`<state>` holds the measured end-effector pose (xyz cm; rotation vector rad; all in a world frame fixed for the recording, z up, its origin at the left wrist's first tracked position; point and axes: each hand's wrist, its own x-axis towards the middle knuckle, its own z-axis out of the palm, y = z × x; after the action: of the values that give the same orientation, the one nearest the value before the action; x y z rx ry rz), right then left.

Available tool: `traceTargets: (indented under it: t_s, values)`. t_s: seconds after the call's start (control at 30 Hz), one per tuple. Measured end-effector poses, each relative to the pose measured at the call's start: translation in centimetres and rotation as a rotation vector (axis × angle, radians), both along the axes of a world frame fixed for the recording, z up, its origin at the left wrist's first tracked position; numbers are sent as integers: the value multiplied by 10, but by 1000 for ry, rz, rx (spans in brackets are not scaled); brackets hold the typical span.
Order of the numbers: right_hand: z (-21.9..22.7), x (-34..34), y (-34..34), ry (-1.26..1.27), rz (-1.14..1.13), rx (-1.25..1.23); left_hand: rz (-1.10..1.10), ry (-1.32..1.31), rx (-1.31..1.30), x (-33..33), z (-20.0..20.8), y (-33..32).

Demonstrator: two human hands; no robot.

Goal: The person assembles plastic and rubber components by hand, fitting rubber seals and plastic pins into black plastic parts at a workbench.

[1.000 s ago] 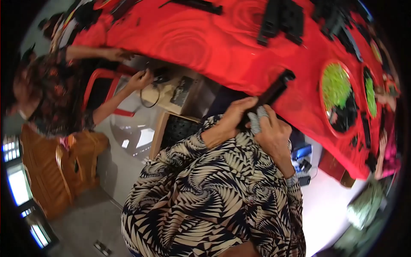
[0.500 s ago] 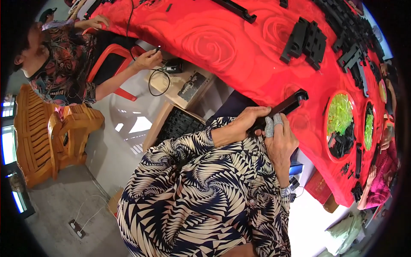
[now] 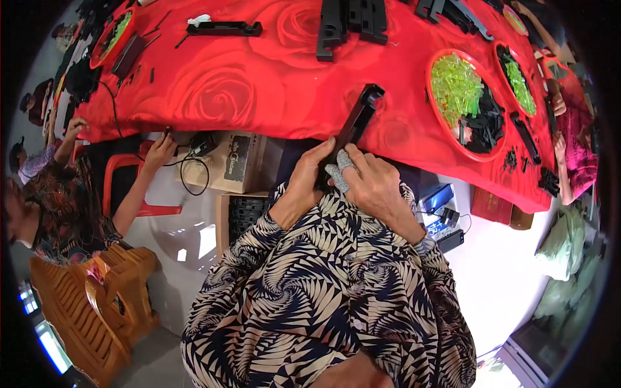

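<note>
A long black plastic housing [image 3: 359, 118] slants up and away from my lap, its far end over the table's near edge. My left hand [image 3: 306, 174] is closed round its near end, with the thumb lying along the side. My right hand [image 3: 374, 183] presses against the same end from the right, fingers bent. Grey wrapping covers some of its fingers. Whether those fingertips pinch a small part is hidden. To the right lies a red round tray [image 3: 435, 115] holding yellow-green clear pieces [image 3: 457, 87] and small black parts [image 3: 486, 124].
A red rose-patterned tablecloth [image 3: 213, 97] covers the table. Black housings [image 3: 349, 22] lie at the far side, another black housing [image 3: 223, 28] at far left. A second red tray [image 3: 515, 81] stands right. Boxes [image 3: 240, 165] sit below left; co-workers are at both sides.
My view has swung to the right, so the table now spreads across the top. Both hands still hold the black housing, which points more steeply away from me.
</note>
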<state>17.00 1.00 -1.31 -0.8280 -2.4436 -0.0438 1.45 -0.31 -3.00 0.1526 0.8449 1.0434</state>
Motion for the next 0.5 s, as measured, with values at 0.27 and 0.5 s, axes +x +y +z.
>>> traceTargets:
  t_s: [0.27,0.5]
  values:
    - [-1,-4,3,57,17,-36,15,-46,41,-7,-17,-2]
    - [-1,-7,3,90,-38,-50,34,-13,-77,0,-6,2]
